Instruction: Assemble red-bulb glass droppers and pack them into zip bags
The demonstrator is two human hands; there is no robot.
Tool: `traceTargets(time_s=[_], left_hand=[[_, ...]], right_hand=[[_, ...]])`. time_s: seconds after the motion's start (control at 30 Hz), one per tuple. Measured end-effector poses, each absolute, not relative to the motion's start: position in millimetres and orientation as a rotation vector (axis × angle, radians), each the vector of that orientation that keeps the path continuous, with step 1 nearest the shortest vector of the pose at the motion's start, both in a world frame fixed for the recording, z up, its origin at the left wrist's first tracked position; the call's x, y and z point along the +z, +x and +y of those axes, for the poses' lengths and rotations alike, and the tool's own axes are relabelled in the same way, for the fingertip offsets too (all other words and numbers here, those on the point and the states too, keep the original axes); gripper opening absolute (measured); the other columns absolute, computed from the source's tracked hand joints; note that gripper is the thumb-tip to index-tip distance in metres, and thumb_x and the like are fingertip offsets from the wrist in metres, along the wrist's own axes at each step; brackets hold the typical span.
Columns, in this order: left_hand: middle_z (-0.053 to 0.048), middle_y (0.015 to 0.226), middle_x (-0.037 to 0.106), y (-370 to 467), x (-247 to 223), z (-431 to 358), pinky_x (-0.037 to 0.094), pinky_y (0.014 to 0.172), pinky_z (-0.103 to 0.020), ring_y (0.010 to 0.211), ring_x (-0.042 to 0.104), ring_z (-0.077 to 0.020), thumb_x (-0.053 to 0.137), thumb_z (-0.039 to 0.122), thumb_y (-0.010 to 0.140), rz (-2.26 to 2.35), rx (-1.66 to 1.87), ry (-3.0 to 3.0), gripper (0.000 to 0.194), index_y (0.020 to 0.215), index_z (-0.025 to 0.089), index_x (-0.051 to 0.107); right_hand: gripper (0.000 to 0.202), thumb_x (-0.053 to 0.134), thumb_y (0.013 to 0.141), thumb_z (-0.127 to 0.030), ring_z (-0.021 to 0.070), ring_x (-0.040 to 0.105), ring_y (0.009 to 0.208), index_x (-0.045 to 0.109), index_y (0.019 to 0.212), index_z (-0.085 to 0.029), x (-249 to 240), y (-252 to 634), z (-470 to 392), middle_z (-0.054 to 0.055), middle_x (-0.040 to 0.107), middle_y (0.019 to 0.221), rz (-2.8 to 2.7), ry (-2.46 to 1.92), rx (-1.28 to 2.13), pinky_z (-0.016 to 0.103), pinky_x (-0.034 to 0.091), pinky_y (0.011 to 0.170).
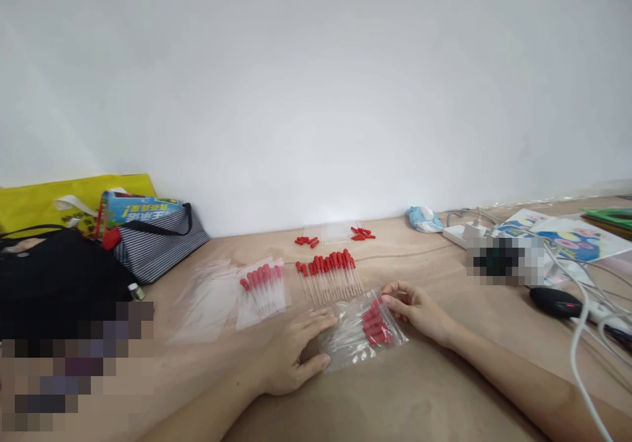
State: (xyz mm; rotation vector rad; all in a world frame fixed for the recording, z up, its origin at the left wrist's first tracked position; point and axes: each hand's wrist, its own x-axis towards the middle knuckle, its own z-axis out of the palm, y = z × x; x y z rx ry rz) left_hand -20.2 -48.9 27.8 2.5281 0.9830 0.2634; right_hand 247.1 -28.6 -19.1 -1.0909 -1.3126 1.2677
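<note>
A clear zip bag (pixel 351 358) lies on the table in front of me with several droppers (pixel 374 322) inside, their red rubber bulbs toward the right. My right hand (pixel 412 307) pinches the bag's upper right edge between thumb and fingers. At the bag's left side is my left hand (pixel 299 350), fingers stretched and thumb apart, the tips at the plastic's edge. Just beyond the bag, a row of loose red-bulbed droppers (pixel 332 276) lies side by side. To the left, another filled bag (pixel 261 290) holds several droppers, beside a stack of flat clear bags (pixel 207 303).
More red bulbs (pixel 363 233) and clear tubes lie near the wall. At left are a striped bag (pixel 162 241), a black bag (pixel 64 284) and a small bottle (pixel 136 291). To the right are a blue crumpled packet (pixel 424 219), a black mouse (pixel 555 302) and white cables (pixel 577 346).
</note>
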Motion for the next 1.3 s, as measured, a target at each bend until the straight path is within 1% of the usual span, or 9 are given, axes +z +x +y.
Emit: traceTargets(time_s=[0.17,0.27,0.43,0.57,0.67,0.83,1.07,1.17,1.3], left_hand=[[-0.005,0.132,0.04,-19.0,29.2,-48.9,0.027,0.1,-0.042,0.121,0.034,-0.0237,0.05,0.028,0.078,0.968,0.298,2.517,0.049,0.126,0.024,0.039],[-0.004,0.131,0.041,-19.2,27.0,-48.1,0.027,0.1,-0.042,0.121,0.034,-0.0242,0.051,0.029,0.078,0.957,0.329,2.509,0.049,0.125,0.025,0.039],[-0.005,0.132,0.041,-20.3,22.8,-47.1,0.026,0.101,-0.041,0.122,0.032,-0.0238,0.05,0.029,0.079,0.948,0.326,2.513,0.048,0.126,0.024,0.038],[-0.005,0.131,0.041,-20.8,23.9,-47.5,0.027,0.1,-0.04,0.121,0.033,-0.0233,0.049,0.029,0.079,0.932,0.327,2.515,0.046,0.125,0.024,0.04],[-0.005,0.124,0.048,-20.0,26.6,-47.7,0.03,0.097,-0.041,0.115,0.039,-0.0238,0.05,0.029,0.079,0.881,0.4,2.517,0.041,0.119,0.025,0.045],[-0.006,0.112,0.054,-17.2,28.5,-45.0,0.035,0.091,-0.036,0.103,0.047,-0.0214,0.049,0.031,0.08,0.936,0.541,2.441,0.034,0.113,0.022,0.049],[-0.007,0.107,0.055,-10.3,34.7,-32.4,0.041,0.081,-0.033,0.092,0.052,-0.0215,0.067,0.037,0.064,1.073,0.372,2.181,0.066,0.122,0.02,0.038],[-0.002,0.093,0.06,-7.4,39.6,-33.8,0.044,0.073,-0.029,0.083,0.056,-0.0198,0.069,0.032,0.061,1.011,0.24,2.103,0.058,0.113,0.02,0.047],[0.0,0.083,0.063,-10.0,38.7,-35.7,0.045,0.065,-0.025,0.077,0.059,-0.0184,0.066,0.03,0.064,1.0,0.283,1.94,0.033,0.093,0.017,0.057]], right_hand=[[0.037,0.067,0.057,-0.047,0.0031,0.039,0.038,0.056,0.072,-0.015,-16.8,242.8,-25.4,-0.005,0.056,0.056,-1.404,-1.077,1.396,0.016,0.028,0.036],[0.036,0.068,0.055,-0.046,0.0057,0.044,0.038,0.059,0.066,-0.014,-17.7,236.8,-21.1,-0.002,0.059,0.054,-1.332,-1.136,1.369,0.018,0.031,0.036],[0.031,0.07,0.052,-0.042,0.0127,0.054,0.044,0.058,0.055,-0.014,-23.3,229.0,-16.5,0.001,0.06,0.049,-1.231,-1.235,1.226,0.024,0.042,0.044],[0.032,0.067,0.056,-0.046,0.0158,0.059,0.055,0.063,0.063,-0.014,-18.9,232.1,-21.7,0.001,0.063,0.057,-1.389,-1.078,1.341,0.03,0.047,0.057],[0.033,0.066,0.058,-0.045,0.0144,0.059,0.061,0.062,0.068,-0.015,-13.7,238.3,-25.5,0.001,0.064,0.062,-1.486,-0.979,1.423,0.029,0.046,0.064],[0.029,0.07,0.057,-0.04,0.0084,0.052,0.055,0.057,0.066,-0.015,-14.6,238.3,-27.0,-0.002,0.06,0.062,-1.507,-0.957,1.41,0.022,0.041,0.057],[0.03,0.065,0.062,-0.045,0.0056,0.045,0.049,0.059,0.071,-0.016,-13.8,213.0,-34.0,-0.003,0.058,0.062,-1.585,-0.892,1.413,0.019,0.038,0.05],[0.038,0.058,0.066,-0.051,0.0028,0.035,0.038,0.061,0.085,-0.018,-14.3,204.5,-37.8,-0.003,0.057,0.063,-1.661,-0.923,1.475,0.017,0.031,0.038],[0.039,0.061,0.065,-0.048,0.0045,0.04,0.042,0.061,0.09,-0.018,-15.4,206.3,-37.9,-0.005,0.05,0.054,-1.682,-0.908,1.465,0.017,0.032,0.041]])
